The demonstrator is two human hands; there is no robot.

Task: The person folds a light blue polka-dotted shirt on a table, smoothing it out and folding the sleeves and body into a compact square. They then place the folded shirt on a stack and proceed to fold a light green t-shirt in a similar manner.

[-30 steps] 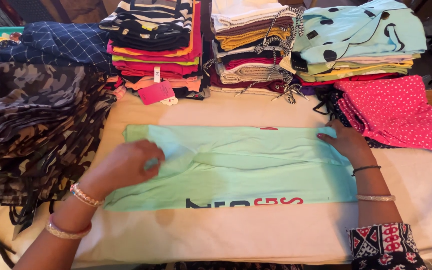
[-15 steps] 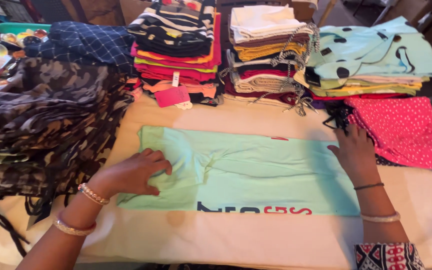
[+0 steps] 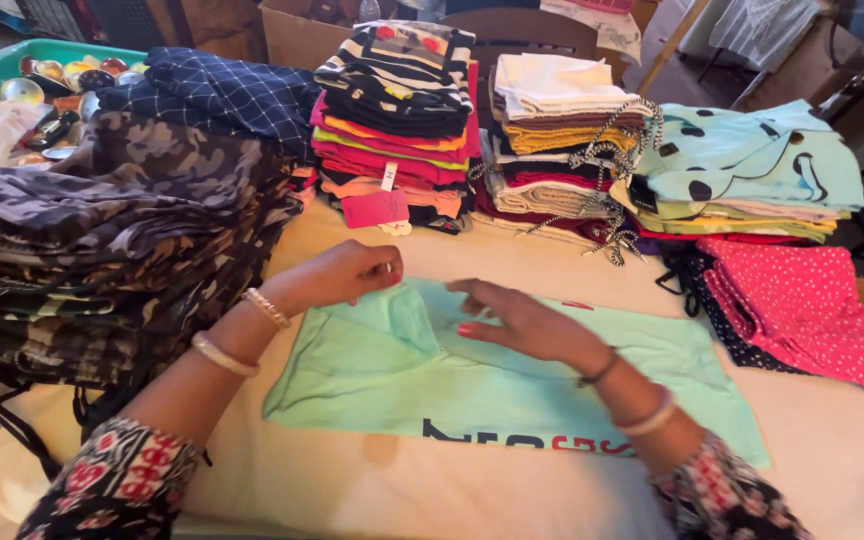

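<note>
Both forearms reached in from the near edge over the table, the left hand curled at the upper left corner of a mint-green garment lying flat at the table's centre, the right hand stretched across its middle. The left fingertips were hidden by folded cloth, so the grip could not be told. The right hand lay open, fingers spread, flat upon the fabric; stacks of folded clothes stood behind.
</note>
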